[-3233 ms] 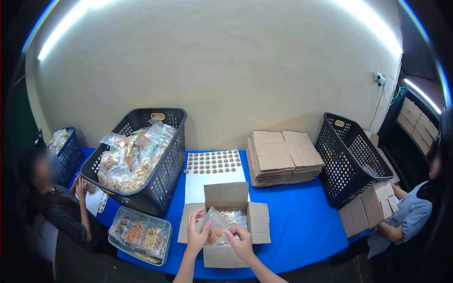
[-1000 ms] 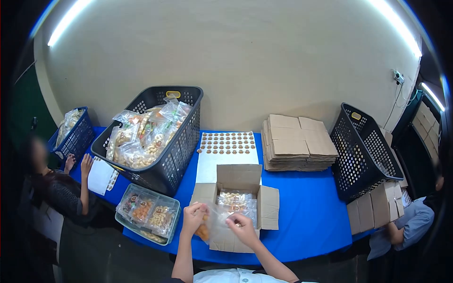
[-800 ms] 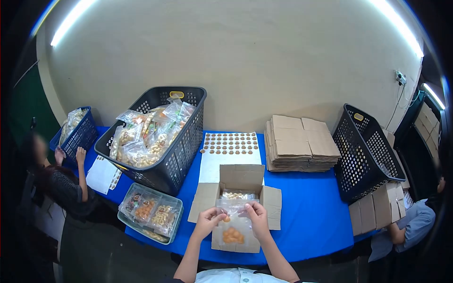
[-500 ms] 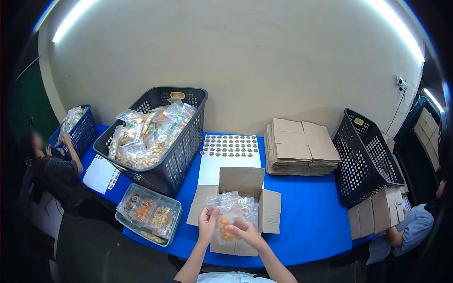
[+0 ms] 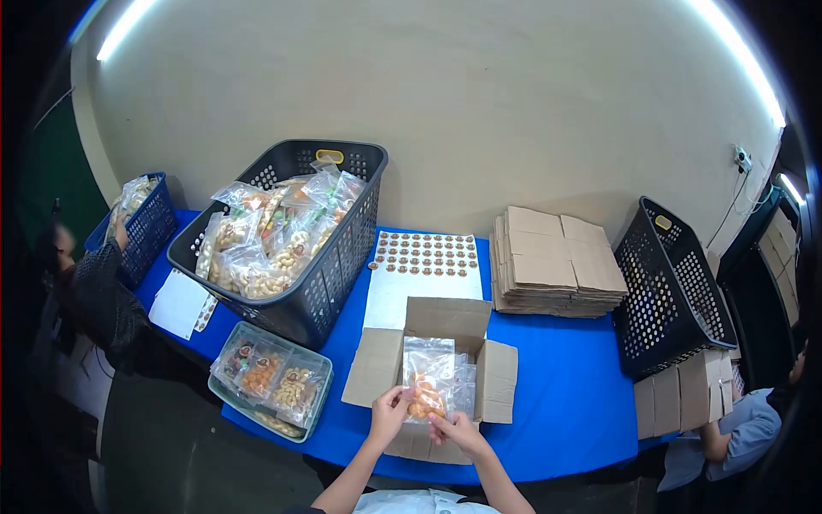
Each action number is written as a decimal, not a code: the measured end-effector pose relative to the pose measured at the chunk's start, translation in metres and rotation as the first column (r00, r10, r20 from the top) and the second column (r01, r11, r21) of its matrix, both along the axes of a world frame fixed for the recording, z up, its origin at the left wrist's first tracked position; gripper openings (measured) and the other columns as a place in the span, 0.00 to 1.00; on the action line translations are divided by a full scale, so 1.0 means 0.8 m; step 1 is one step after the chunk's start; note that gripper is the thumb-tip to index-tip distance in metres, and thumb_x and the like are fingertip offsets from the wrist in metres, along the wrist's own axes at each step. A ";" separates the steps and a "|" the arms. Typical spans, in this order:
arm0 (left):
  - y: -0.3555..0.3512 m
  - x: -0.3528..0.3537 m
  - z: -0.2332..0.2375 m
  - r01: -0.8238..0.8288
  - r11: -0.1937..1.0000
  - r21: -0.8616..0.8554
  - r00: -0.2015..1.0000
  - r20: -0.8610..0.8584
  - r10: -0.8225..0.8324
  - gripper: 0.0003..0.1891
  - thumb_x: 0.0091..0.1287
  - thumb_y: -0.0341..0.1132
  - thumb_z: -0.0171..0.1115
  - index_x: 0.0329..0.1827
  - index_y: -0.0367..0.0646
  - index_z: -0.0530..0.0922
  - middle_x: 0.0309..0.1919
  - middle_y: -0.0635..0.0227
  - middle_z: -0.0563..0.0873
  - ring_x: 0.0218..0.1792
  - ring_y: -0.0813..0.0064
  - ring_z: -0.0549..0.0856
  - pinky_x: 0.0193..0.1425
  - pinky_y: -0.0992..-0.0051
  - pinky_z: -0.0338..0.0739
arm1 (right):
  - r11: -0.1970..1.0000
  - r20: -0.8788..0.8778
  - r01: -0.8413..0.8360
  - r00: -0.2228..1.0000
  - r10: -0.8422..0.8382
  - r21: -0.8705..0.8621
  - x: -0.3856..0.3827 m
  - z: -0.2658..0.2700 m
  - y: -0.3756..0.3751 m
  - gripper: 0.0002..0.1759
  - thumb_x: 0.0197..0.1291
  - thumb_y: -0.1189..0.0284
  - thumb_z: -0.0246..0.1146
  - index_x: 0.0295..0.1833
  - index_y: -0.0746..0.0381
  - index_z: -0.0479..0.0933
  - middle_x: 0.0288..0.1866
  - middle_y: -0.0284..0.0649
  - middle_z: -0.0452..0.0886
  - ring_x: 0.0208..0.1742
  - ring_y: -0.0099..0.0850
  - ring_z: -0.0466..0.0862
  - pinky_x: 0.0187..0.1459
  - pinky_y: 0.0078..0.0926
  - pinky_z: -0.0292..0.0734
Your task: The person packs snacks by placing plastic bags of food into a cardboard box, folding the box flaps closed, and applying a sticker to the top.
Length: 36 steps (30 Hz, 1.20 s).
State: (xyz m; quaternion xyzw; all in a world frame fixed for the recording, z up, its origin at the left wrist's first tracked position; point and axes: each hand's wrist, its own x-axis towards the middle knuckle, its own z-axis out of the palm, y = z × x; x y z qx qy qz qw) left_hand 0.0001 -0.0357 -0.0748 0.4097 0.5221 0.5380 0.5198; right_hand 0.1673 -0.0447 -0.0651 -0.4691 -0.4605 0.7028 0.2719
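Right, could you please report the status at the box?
Left hand and right hand holding bag of orange pieces. Bag above open box. Flaps spread, nothing visibly in the way.

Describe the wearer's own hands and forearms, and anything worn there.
The left hand and right hand are bare, with no gloves or jewellery that I can make out. Both forearms are uncovered. A pale garment shows at the bottom edge; sleeves are not clearly visible.

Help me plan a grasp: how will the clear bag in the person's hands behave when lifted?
The clear bag is probably floppy; its see-through plastic looks thin. Orange pieces bunched toward its lower end likely make it bottom-heavy. Its glossy surface may be slippery.
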 end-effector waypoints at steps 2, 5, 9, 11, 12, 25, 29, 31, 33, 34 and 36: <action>0.003 -0.002 -0.004 0.048 0.991 -0.124 0.991 0.128 -0.032 0.16 0.67 0.43 0.55 0.38 0.36 0.79 0.27 0.73 0.81 0.27 0.87 0.76 0.29 0.86 0.70 | 0.991 0.027 -0.002 1.000 0.006 -0.130 -0.002 -0.009 -0.003 0.21 0.64 0.58 0.55 0.23 0.60 0.73 0.22 0.34 0.77 0.24 0.22 0.77 0.28 0.15 0.70; 0.000 0.001 0.009 0.110 0.942 -0.316 0.920 0.391 0.023 0.20 0.67 0.50 0.53 0.37 0.40 0.79 0.24 0.75 0.80 0.24 0.89 0.74 0.28 0.87 0.68 | 0.987 -0.051 0.029 0.998 -0.037 -0.156 -0.006 -0.022 -0.001 0.22 0.64 0.56 0.54 0.20 0.59 0.69 0.22 0.36 0.76 0.25 0.23 0.77 0.28 0.15 0.70; -0.002 -0.017 -0.003 0.294 0.899 -0.324 0.956 0.116 -0.270 0.22 0.65 0.54 0.53 0.35 0.42 0.79 0.22 0.77 0.78 0.22 0.89 0.73 0.27 0.88 0.67 | 0.993 -0.167 0.053 0.984 -0.069 -0.102 -0.013 -0.033 0.005 0.19 0.65 0.57 0.53 0.31 0.63 0.73 0.24 0.38 0.77 0.27 0.24 0.78 0.30 0.17 0.72; 0.003 -0.028 -0.015 0.328 0.882 -0.340 0.941 0.036 -0.336 0.21 0.64 0.54 0.54 0.33 0.42 0.79 0.21 0.77 0.77 0.22 0.89 0.73 0.26 0.87 0.68 | 0.998 -0.102 0.066 0.992 -0.068 -0.022 -0.014 -0.034 0.009 0.18 0.64 0.58 0.54 0.39 0.65 0.74 0.29 0.40 0.78 0.31 0.25 0.79 0.34 0.18 0.73; 0.002 -0.027 -0.015 0.344 0.878 -0.333 0.937 0.053 -0.346 0.21 0.64 0.54 0.54 0.33 0.42 0.78 0.21 0.77 0.76 0.21 0.89 0.73 0.26 0.87 0.68 | 0.985 -0.100 0.144 0.986 -0.134 0.095 -0.021 -0.031 0.009 0.18 0.64 0.59 0.55 0.44 0.65 0.72 0.33 0.40 0.78 0.34 0.26 0.78 0.37 0.19 0.73; -0.019 -0.010 -0.029 0.479 0.870 -0.118 0.738 -0.483 -0.471 0.15 0.63 0.37 0.51 0.41 0.30 0.74 0.33 0.47 0.81 0.33 0.54 0.83 0.38 0.66 0.75 | 0.745 0.747 -0.354 0.601 -0.283 0.566 -0.065 -0.037 0.049 0.47 0.43 0.77 0.61 0.70 0.65 0.47 0.70 0.63 0.45 0.72 0.56 0.46 0.68 0.47 0.42; -0.025 -0.039 -0.032 0.449 0.868 -0.213 0.730 -0.472 -0.494 0.12 0.64 0.35 0.52 0.35 0.33 0.76 0.25 0.54 0.82 0.28 0.62 0.83 0.34 0.70 0.75 | 0.788 0.847 -0.506 0.530 -0.037 0.350 -0.075 -0.063 0.065 0.54 0.45 0.55 0.65 0.71 0.64 0.43 0.71 0.63 0.38 0.73 0.56 0.39 0.65 0.60 0.37; -0.022 -0.047 -0.018 0.426 0.837 -0.344 0.733 -0.410 -0.542 0.11 0.66 0.33 0.51 0.39 0.34 0.77 0.30 0.60 0.84 0.31 0.72 0.84 0.38 0.75 0.77 | 0.777 0.844 -0.545 0.536 0.034 0.315 -0.068 -0.070 0.070 0.58 0.45 0.42 0.61 0.71 0.64 0.41 0.72 0.62 0.35 0.73 0.54 0.36 0.63 0.64 0.37; -0.012 -0.048 -0.006 0.409 0.878 -0.248 0.802 -0.361 -0.476 0.10 0.66 0.33 0.51 0.41 0.34 0.77 0.31 0.60 0.84 0.31 0.73 0.83 0.38 0.76 0.76 | 0.769 0.824 -0.572 0.555 0.110 0.283 -0.055 -0.076 0.079 0.56 0.48 0.43 0.59 0.71 0.64 0.41 0.72 0.61 0.36 0.73 0.55 0.37 0.63 0.63 0.38; -0.008 -0.046 -0.001 0.394 0.897 -0.202 0.835 -0.328 -0.441 0.10 0.66 0.33 0.51 0.41 0.34 0.77 0.31 0.60 0.84 0.30 0.73 0.83 0.38 0.77 0.76 | 0.763 0.813 -0.589 0.562 0.151 0.265 -0.050 -0.079 0.081 0.54 0.50 0.44 0.59 0.71 0.64 0.41 0.72 0.60 0.36 0.73 0.55 0.37 0.63 0.62 0.39; 0.002 -0.033 0.019 0.336 0.936 -0.109 0.847 -0.401 -0.350 0.10 0.66 0.31 0.52 0.44 0.35 0.77 0.35 0.60 0.83 0.32 0.73 0.82 0.38 0.78 0.75 | 0.830 0.677 -0.407 0.735 0.049 0.381 -0.041 -0.082 0.082 0.48 0.53 0.51 0.59 0.70 0.65 0.46 0.71 0.59 0.43 0.72 0.53 0.44 0.64 0.56 0.43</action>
